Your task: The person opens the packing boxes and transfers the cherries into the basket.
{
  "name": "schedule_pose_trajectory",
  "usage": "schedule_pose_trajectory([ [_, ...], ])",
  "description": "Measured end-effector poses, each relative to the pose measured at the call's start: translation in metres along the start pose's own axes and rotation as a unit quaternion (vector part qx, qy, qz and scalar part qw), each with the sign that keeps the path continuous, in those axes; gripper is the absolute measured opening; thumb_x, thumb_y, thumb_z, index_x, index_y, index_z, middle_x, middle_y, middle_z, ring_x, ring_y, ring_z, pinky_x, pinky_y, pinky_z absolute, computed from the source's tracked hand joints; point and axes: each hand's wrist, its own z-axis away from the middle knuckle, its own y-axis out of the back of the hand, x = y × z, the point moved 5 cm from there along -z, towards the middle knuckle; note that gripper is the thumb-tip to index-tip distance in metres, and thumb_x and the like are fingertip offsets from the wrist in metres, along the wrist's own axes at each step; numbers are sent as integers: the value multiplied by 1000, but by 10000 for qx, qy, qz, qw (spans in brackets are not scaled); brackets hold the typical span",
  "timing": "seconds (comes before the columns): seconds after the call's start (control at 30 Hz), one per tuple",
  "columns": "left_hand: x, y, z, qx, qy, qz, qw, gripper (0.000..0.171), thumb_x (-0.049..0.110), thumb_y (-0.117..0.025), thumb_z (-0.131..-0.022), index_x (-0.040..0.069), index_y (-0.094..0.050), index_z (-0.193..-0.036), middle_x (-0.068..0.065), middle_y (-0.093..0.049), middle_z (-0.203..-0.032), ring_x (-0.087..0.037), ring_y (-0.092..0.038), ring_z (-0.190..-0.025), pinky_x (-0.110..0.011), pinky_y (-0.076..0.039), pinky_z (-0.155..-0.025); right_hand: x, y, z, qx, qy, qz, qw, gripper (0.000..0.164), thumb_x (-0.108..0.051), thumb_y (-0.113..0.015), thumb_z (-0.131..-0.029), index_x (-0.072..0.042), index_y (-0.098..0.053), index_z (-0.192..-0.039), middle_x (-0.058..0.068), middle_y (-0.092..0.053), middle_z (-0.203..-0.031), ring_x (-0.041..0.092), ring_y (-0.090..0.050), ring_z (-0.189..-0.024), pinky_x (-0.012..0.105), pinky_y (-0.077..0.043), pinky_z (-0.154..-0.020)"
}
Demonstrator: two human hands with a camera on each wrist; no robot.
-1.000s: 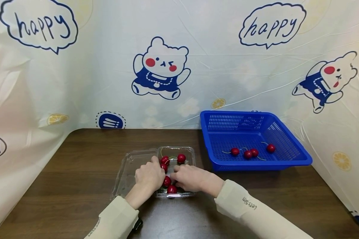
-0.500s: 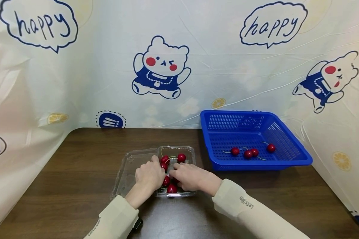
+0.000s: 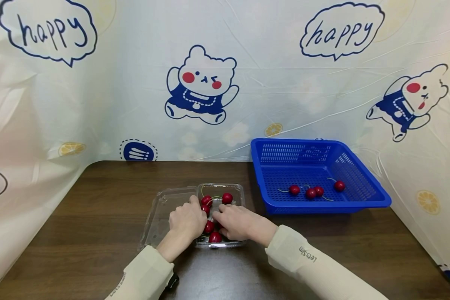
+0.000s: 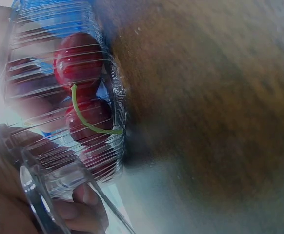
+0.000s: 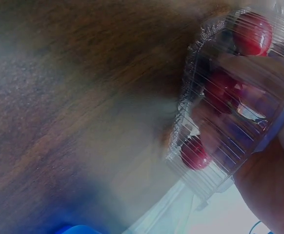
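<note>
A clear plastic clamshell box (image 3: 241,192) lies with its lid (image 3: 161,204) folded out to the left. Several red cherries with green stems sit in it, one cherry (image 3: 227,198) at the far right corner. My left hand (image 3: 187,218) grips the box's left edge by the hinge; in the left wrist view, its fingers (image 4: 86,212) curl at that edge. My right hand (image 3: 241,223) reaches down inside the box. Through the ribbed wall in the right wrist view, its fingers (image 5: 208,129) close around a cherry (image 5: 220,90), partly hidden by them.
Right of the box, at the back of the brown table (image 3: 97,208), stands a blue perforated basket (image 3: 322,205). Several cherries lie on its floor, one cherry (image 3: 339,186) toward its right side. A printed curtain (image 3: 142,83) hangs behind the table.
Within the box, my right hand's fingers have shifted slightly, and its wrist and sleeve have moved a little left. The left hand keeps its place on the box edge.
</note>
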Motion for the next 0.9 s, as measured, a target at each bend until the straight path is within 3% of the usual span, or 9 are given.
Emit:
schedule_pose_trajectory([
  [0.9,0,0,-1,7,-23,-23,10000,27,26,-54,-91,-1,-51,-94,-24,-69,-78,-41,-66,-68,-51,-52,-54,1,11,3,613,453,-166,9970,14,-19,-66,-86,-11,-62,-97,7,-64,-91,19,-62,-78,34,-57,-70],
])
